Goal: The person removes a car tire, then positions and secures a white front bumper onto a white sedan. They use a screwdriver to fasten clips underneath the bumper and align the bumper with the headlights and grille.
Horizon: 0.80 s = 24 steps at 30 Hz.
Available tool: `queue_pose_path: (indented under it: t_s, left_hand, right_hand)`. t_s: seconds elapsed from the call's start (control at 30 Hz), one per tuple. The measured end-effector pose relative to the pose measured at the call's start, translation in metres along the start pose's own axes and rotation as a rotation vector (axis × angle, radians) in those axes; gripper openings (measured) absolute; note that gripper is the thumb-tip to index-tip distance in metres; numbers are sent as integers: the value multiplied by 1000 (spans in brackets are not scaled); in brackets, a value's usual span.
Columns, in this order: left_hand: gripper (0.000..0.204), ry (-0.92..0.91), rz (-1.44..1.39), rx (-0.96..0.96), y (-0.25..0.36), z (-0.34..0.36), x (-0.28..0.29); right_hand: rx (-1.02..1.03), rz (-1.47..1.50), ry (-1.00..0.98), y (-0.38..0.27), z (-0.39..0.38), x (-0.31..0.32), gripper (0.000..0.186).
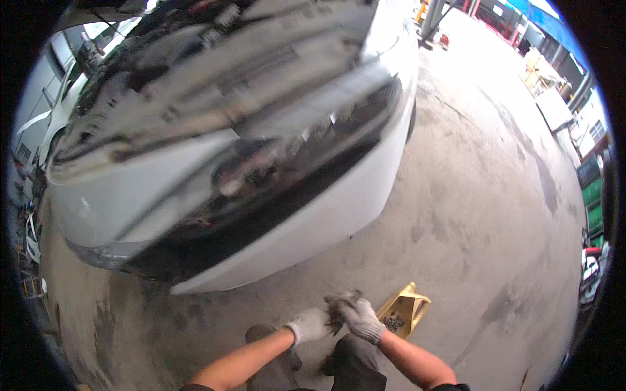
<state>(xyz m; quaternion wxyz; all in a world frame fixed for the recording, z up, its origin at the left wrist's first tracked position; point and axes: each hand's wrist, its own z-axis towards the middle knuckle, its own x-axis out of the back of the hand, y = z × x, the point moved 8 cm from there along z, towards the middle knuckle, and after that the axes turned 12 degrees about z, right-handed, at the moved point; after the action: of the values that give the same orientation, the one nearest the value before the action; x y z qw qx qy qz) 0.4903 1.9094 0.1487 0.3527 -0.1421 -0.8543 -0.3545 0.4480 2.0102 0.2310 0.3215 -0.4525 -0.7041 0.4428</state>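
Grip: the left gloved hand (310, 326) and right gloved hand (362, 320) meet in front of the body, fingers curled toward a small dark item (335, 324) between them; blur and the gloves obscure its outline, so whether either hand is closed on it cannot be told. The item lies just left of a yellow open container (409, 307), which rests on the concrete floor (469, 254) and holds a cluster of small dark pieces (393, 322). Judged by apparent size, the item should be light and easily dropped, its stiffness uncertain; a fingertip pinch around its middle would suit it, though knit gloves may dull the feel. Pose: both bare forearms enter from the lower edge and converge, the right hand reaching slightly farther forward, above the grey trousers (357, 362). Beyond the hands stands a pale car (313, 238), its front end exposed and motion-blurred.
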Motion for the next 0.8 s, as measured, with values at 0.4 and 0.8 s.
queue_pose_path:
  t_s: [0.4, 0.8]
  left_hand:
    - [40, -292, -420, 1181, 3, -489, -120]
    - [33, -38, -895, 1098, -5, -533, -32]
  right_hand:
    - [-717, -540, -10, 47, -274, -20, 34]
    - [-557, -537, -123, -119, -210, -76, 33]
